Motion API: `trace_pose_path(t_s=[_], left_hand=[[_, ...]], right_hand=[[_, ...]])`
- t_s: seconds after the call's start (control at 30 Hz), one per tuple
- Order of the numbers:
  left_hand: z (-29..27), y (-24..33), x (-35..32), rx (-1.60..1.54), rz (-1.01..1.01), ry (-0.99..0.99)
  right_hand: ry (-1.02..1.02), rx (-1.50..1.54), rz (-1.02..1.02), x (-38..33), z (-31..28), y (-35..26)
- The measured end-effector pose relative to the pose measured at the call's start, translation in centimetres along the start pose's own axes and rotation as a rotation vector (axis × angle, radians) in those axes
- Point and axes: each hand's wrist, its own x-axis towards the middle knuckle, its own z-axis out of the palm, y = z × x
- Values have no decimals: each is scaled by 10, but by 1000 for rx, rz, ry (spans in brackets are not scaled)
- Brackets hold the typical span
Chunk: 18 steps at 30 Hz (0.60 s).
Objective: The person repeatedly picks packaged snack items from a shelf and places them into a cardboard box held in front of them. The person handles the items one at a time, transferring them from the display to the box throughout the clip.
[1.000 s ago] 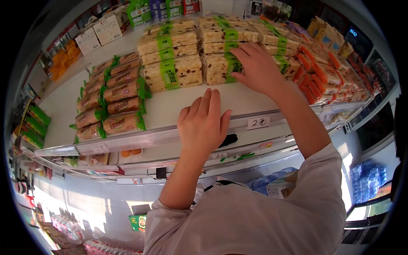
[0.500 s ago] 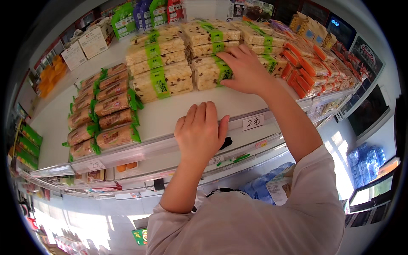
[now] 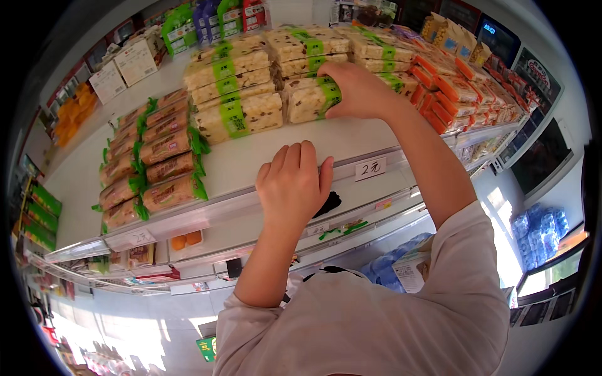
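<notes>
My right hand [image 3: 360, 91] reaches to the middle stack of wrapped puffed snack blocks with green bands. Its fingers lie over the top and its thumb on the front of a pack of puffed snack [image 3: 304, 103], gripping it at the stack's front. The hand hides that pack's right end. My left hand [image 3: 291, 178] lies with fingers stretched over the front edge of the white shelf [image 3: 241, 145], holding nothing. To its left lie rows of brown rolls in clear wraps with green ends [image 3: 169, 169]. Another stack of puffed snack blocks [image 3: 241, 116] stands left of the gripped pack.
Orange-and-white packs [image 3: 454, 97] are piled at the right. White boxes [image 3: 133, 66] and colourful pouches [image 3: 180, 31] stand farther back. A price card [image 3: 370, 168] hangs on the shelf edge. Lower shelves with goods lie beneath, and blue-wrapped bottles [image 3: 539, 235] stand at the far right.
My right hand has shifted slightly left and curled more closely around the front pack, its thumb now on the front. The pack looks slightly nearer the shelf edge. My left hand has hardly moved.
</notes>
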Motion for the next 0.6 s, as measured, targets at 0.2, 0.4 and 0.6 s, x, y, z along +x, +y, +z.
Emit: trace_pose_path(t_s=[0.2, 0.4, 0.6], left_hand=[[3, -1, -3, 28, 19, 11], [5, -3, -5, 58, 30, 9], [6, -2, -3, 23, 40, 40]], right_hand=[[216, -23, -7, -2, -19, -2], [377, 13, -43, -42, -26, -16], [594, 147, -40, -97, -16, -28]])
